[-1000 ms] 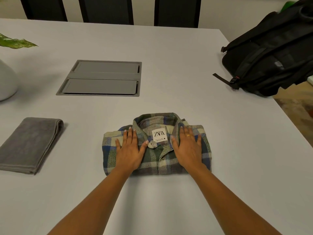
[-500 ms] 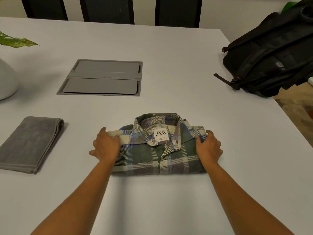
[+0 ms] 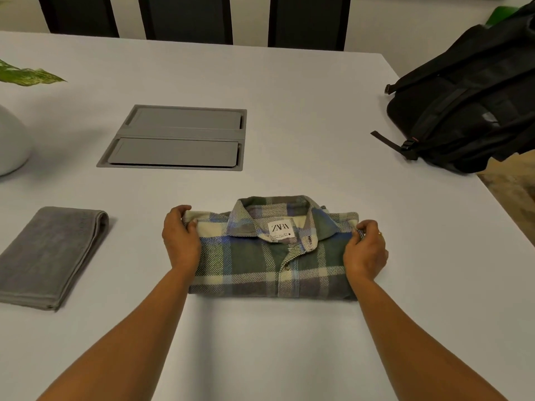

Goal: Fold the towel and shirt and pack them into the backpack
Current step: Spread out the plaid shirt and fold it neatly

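Note:
A folded green, blue and cream plaid shirt (image 3: 260, 261) lies collar-up on the white table (image 3: 318, 125) in front of me. My left hand (image 3: 181, 241) grips the shirt's left edge, fingers curled over the far corner. My right hand (image 3: 366, 251) grips the right edge the same way. A folded grey towel (image 3: 49, 256) lies flat to the left of the shirt, apart from it. The black backpack (image 3: 469, 102) rests at the far right edge of the table, partly over the side.
A grey recessed cable box with two lids (image 3: 176, 138) sits in the table beyond the shirt. A white vase (image 3: 11, 146) with a green leaf (image 3: 26, 75) stands at the far left. Dark chair backs (image 3: 185, 15) line the far side.
My hands went from lying flat on top of the shirt to its left and right edges, where they now grip it with fingers curled round the far corners.

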A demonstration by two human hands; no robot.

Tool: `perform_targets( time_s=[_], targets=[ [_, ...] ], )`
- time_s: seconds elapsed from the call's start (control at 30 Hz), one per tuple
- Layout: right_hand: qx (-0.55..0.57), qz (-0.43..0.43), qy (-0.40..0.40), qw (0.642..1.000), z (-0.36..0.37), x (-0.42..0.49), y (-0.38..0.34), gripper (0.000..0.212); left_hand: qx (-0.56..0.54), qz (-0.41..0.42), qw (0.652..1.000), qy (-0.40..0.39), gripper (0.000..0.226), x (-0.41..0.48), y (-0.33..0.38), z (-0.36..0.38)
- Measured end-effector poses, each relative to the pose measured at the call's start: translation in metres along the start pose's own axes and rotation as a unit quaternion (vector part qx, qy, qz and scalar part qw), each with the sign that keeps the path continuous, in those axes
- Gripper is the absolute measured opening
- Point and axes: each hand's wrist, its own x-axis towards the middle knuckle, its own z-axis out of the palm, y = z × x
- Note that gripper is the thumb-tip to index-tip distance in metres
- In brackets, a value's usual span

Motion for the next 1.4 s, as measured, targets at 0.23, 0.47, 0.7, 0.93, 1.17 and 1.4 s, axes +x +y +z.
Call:
perform_targets(
  time_s=[0.23,0.47,0.7,0.93,1.17,1.4],
  targets=[
    [-0.055,-0.003,-0.053,0.997,0.018,0.008,0.010,0.021,0.063,-0.044,0.997,-0.028,0.027,0.001,-0.028,0.015],
    [-0.115,0.015,-0.066,0.991,0.012,0.010,0.004,0.026,0.158,-0.025,0.987,-0.025,0.036,-0.003,-0.013,0.013],
    [-0.034,-0.139,-0.103,0.984,0.013,-0.037,-0.041,0.049,0.206,0.173,0.951,-0.153,0.071,-0.051,0.028,0.028],
    [-0.169,-0.174,-0.261,0.935,0.031,-0.049,-0.039,0.069,0.349,0.140,0.880,-0.289,0.090,-0.053,0.010,0.047],
    [-0.196,-0.176,-0.275,0.925,0.031,-0.050,-0.043,0.069,0.344,0.133,0.882,-0.294,0.089,-0.054,0.008,0.047],
    [-0.195,-0.190,-0.291,0.917,0.025,-0.065,-0.043,0.070,0.349,0.121,0.884,-0.287,0.095,-0.067,0.000,0.028]
  ],
)
